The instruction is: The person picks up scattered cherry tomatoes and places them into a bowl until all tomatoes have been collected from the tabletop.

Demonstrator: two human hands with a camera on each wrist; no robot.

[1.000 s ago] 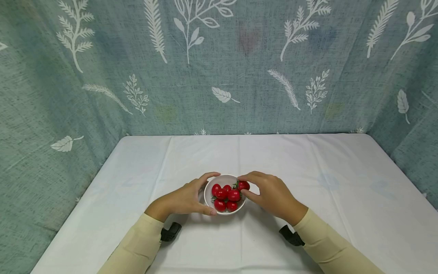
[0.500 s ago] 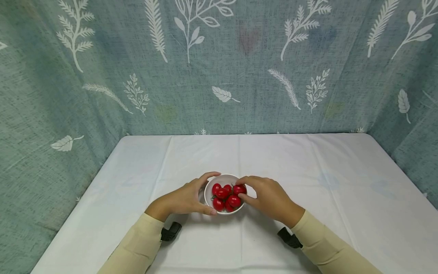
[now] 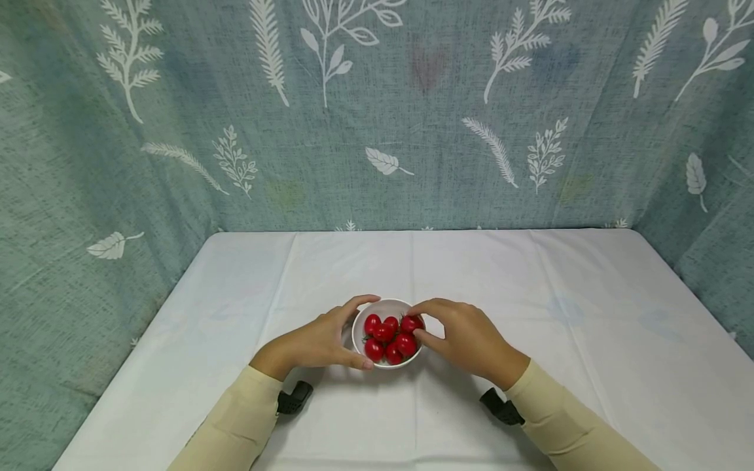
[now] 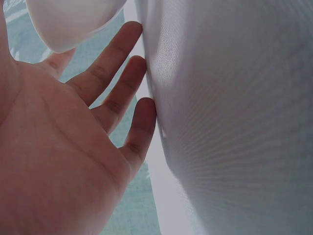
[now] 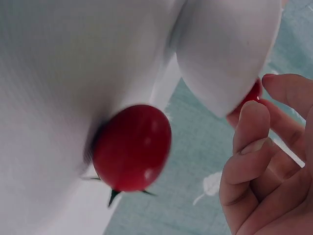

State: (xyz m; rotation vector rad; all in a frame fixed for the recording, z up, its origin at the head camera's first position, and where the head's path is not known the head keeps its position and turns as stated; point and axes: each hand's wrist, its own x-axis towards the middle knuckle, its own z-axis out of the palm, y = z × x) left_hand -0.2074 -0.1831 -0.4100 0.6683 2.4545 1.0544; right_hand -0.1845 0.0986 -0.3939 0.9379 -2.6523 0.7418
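A small white bowl (image 3: 359,332) of several red cherry tomatoes (image 3: 374,349) stands on the white cloth. My left hand (image 3: 318,340) grips it from the left, thumb at the near rim and index finger at the far rim. In the left wrist view the other fingers (image 4: 139,122) stretch below the bowl, tips at the cloth. From the right, thumb and index finger of my right hand (image 3: 476,340) pinch a cherry tomato (image 3: 410,323) inside the bowl's right rim. Another cherry tomato (image 5: 134,147) with a green calyx lies on the cloth near the right wrist, hidden in the head view.
White cloth (image 3: 589,314) covers the table around the bowl. A green-blue curtain (image 3: 377,131) with white leaf prints hangs behind the table and along both sides. Black wrist cameras (image 3: 502,407) sit at both beige sleeves (image 3: 580,425).
The right hand's tomato has gone from over the right rim down and left into the bowl, and nearby tomatoes have shifted. My left hand and the bowl have stayed nearly still.
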